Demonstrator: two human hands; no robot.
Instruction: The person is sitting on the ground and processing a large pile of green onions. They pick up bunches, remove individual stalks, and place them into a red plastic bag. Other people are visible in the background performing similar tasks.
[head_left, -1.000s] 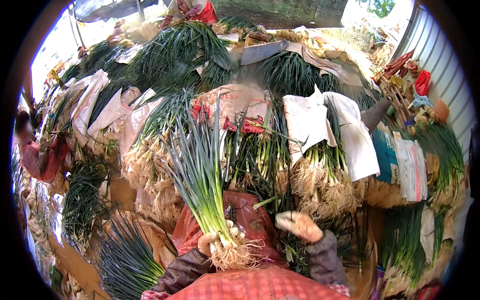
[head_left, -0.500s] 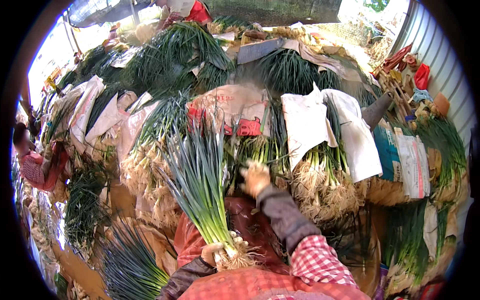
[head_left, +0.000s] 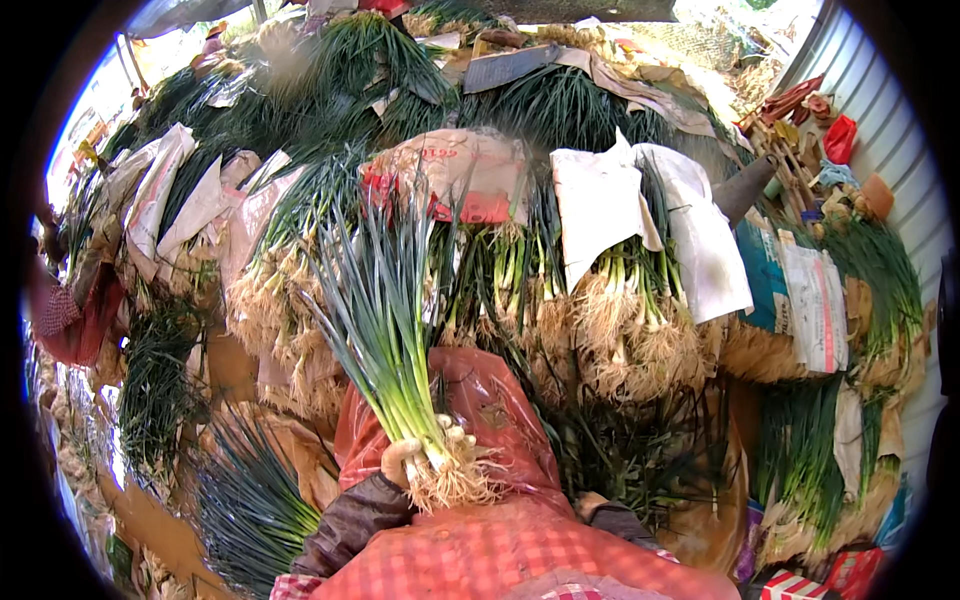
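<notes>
A bunch of green onions (head_left: 405, 380) lies slanted over my lap, its leaves pointing up and away, its white bulbs and pale roots toward me. My left hand (head_left: 400, 462) is closed around its lower stems, thumb side showing. Down at my right side, my right hand (head_left: 590, 504) is mostly behind the edge of my red plastic apron (head_left: 490, 405), so its fingers are hidden. In front stands a long heap of green onions with roots facing me, partly covered by a printed sack (head_left: 475, 165) and white sheets (head_left: 600, 205).
Another bunch of green onions (head_left: 250, 510) lies at my lower left. Loose dark leaves (head_left: 630, 450) litter the ground to my right. More onions (head_left: 800, 440) stand at the far right beside a corrugated metal wall (head_left: 880, 130). A co-worker's sleeve (head_left: 80, 315) shows at the left.
My right hand has drawn back from the heap in front down to my right side. My left hand still holds the bunch. The view has shifted slightly.
</notes>
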